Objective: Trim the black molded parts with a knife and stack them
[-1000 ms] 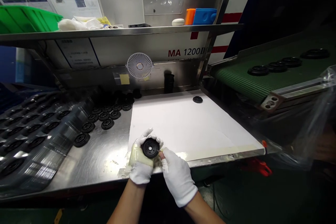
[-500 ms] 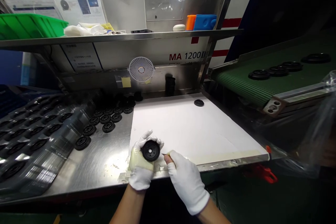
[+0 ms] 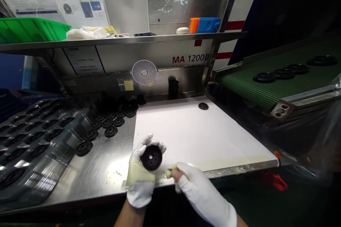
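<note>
My left hand (image 3: 140, 179), in a white glove with taped fingers, holds a black ribbed rubber disc (image 3: 151, 158) with a small centre hole, its face turned up. My right hand (image 3: 200, 190), also gloved, lies to the right of the disc and apart from it, its taped fingertips (image 3: 170, 172) pinched together. A small pointed blade shows in those fingers in the earlier views, but here it is too small to make out. Both hands are over the front edge of a white sheet (image 3: 191, 131) on the steel table (image 3: 93, 170).
Several black discs (image 3: 108, 122) stand in rows on the steel, with one disc (image 3: 203, 106) on the sheet. A moulded tray of discs (image 3: 34, 138) lies at the left. A green conveyor belt (image 3: 255, 88) carrying discs runs at the right, under a steel shelf edge (image 3: 119, 40) and beside loose plastic film (image 3: 322, 138).
My right hand has drawn away rightward and toward me from the disc. The disc stays in my left hand, and the whole scene sits slightly lower in view.
</note>
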A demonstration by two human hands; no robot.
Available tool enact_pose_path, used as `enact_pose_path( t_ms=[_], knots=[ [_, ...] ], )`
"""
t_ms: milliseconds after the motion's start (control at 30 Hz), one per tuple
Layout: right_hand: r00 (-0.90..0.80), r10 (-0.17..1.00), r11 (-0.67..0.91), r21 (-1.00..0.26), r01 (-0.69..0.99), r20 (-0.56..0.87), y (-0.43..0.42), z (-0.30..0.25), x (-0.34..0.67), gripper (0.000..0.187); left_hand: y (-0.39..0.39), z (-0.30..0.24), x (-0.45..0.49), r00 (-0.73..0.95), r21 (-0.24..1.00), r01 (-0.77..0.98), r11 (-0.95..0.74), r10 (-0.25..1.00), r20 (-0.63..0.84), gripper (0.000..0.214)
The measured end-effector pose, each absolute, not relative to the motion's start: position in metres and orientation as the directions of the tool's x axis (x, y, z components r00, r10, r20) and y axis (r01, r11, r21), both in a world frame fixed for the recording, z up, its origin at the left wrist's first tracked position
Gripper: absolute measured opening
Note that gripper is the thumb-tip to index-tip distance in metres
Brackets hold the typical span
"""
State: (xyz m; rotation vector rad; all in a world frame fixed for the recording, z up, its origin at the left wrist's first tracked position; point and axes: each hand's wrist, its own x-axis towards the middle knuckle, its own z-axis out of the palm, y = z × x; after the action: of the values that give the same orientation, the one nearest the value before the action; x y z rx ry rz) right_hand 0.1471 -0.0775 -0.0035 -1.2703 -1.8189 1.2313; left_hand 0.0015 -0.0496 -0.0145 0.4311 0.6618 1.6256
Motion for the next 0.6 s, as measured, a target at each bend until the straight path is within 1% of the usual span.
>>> enact_pose_path(
  t_ms=[67,133,167,233,300,400,500,567,600],
  knots=[
    [-0.227,0.973,0.139,-0.912,0.385,0.052,-0.074,-0.010,0.160,0.028,-0.050,-0.010,0.001,-0.093,0.549,-0.835,0.027,0.978,-0.189,0.032],
    [-0.117,0.989,0.131,-0.912,0.388,0.092,-0.069,-0.019,0.173,0.033,-0.053,-0.002,0.002,-0.023,0.480,-0.871,0.107,0.966,-0.258,0.036],
    [-0.080,0.993,0.107,-0.916,0.387,0.083,-0.066,-0.024,0.180,0.039,-0.055,0.002,0.003,0.009,0.452,-0.880,0.142,0.959,-0.283,0.039],
    [-0.043,0.999,0.030,-0.937,0.348,0.016,-0.064,-0.030,0.192,0.043,-0.062,0.013,0.005,0.073,0.406,-0.890,0.207,0.944,-0.322,0.042],
    [-0.029,0.998,-0.052,-0.972,0.230,-0.060,-0.063,-0.033,0.202,0.043,-0.068,0.023,0.008,0.148,0.367,-0.888,0.277,0.928,-0.342,0.043],
    [0.038,0.994,-0.106,-0.994,0.019,-0.106,-0.066,-0.028,0.213,0.043,-0.071,0.030,0.011,0.221,0.362,-0.860,0.360,0.902,-0.371,0.036],
    [0.028,0.994,-0.097,-0.984,-0.147,-0.102,-0.067,-0.014,0.219,0.046,-0.064,0.022,0.013,0.196,0.421,-0.803,0.422,0.854,-0.483,0.026],
    [-0.026,0.996,-0.090,-0.972,-0.218,-0.086,-0.066,-0.004,0.218,0.052,-0.058,0.011,0.012,0.174,0.432,-0.778,0.457,0.816,-0.551,0.032],
    [-0.046,0.995,-0.094,-0.970,-0.226,-0.086,-0.065,0.001,0.216,0.056,-0.056,0.006,0.011,0.189,0.413,-0.777,0.475,0.802,-0.566,0.036]
  ],
)
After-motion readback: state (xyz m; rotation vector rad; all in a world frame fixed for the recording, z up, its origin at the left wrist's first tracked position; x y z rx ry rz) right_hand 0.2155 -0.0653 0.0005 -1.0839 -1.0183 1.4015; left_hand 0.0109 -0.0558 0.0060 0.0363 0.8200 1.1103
